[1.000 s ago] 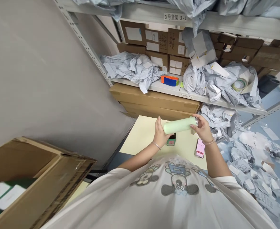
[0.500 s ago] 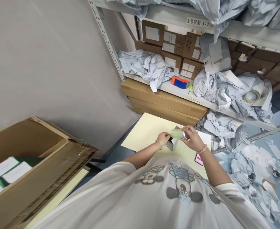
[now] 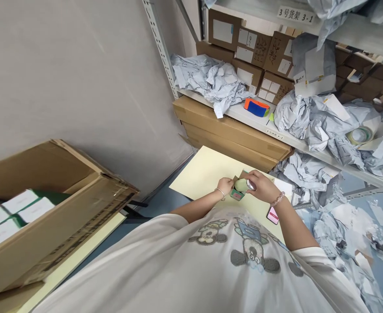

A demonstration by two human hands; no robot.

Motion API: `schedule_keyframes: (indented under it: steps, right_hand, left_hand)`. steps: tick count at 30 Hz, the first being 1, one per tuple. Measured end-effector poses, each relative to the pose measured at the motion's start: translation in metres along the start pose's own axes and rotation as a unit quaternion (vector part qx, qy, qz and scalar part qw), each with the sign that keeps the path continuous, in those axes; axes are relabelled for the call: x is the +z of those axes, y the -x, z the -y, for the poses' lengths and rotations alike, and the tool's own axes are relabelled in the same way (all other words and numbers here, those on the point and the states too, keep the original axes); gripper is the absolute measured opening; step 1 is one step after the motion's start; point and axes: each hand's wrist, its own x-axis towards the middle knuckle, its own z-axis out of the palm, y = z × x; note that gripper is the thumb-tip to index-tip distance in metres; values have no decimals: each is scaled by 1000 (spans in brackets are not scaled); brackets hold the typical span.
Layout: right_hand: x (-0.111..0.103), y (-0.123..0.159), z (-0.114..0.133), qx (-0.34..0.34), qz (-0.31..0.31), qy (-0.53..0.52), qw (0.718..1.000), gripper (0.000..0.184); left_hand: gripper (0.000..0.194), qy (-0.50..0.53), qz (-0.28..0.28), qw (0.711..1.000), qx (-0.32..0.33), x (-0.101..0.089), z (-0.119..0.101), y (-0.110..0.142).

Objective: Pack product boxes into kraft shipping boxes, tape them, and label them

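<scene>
A pale green bottle (image 3: 241,185) with a silver cap (image 3: 251,185) lies tilted in my right hand (image 3: 261,188), whose fingers wrap round the cap end. Its other end is at the mouth of a small green carton (image 3: 237,196) and partly inside it. My left hand (image 3: 225,185) pinches the carton's brown flap on the left side. The carton rests on a pale yellow board (image 3: 201,167). To the right of it, near my right wrist, lies a phone (image 3: 272,215) with a pink screen.
At the left stands a large open cardboard box (image 3: 77,208) with several white packs (image 3: 23,202) inside. Beyond the board are a long carton (image 3: 230,134) and a metal shelf (image 3: 237,117) bearing crumpled grey bags (image 3: 211,80) and a tape roll (image 3: 361,135). More torn bags (image 3: 338,234) lie at the right.
My right hand has lowered the bottle, so its end is now in the carton's mouth. The carton has turned and its flaps show more. The head view has shifted slightly.
</scene>
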Motion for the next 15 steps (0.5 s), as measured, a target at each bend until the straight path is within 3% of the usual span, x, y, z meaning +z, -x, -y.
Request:
schedule_keyframes:
  steps: [3,6,11,15]
  right_hand:
    - [-1,-5,6,-2,26,13,1000,49]
    - [12,-14,4,19,48,32,998,51]
    - [69,-25,-22,80,121,60,988,57]
    - [102,-14,-47,68,66,7,995,75]
  left_hand:
    - [44,11,-10,1000,-8,2,3,2]
    - [45,12,-5,1000,-5,5,6,5]
    - [43,-16,11,1000,25,11,8,10]
    - [41,-18,6,1000,22,7,10,10]
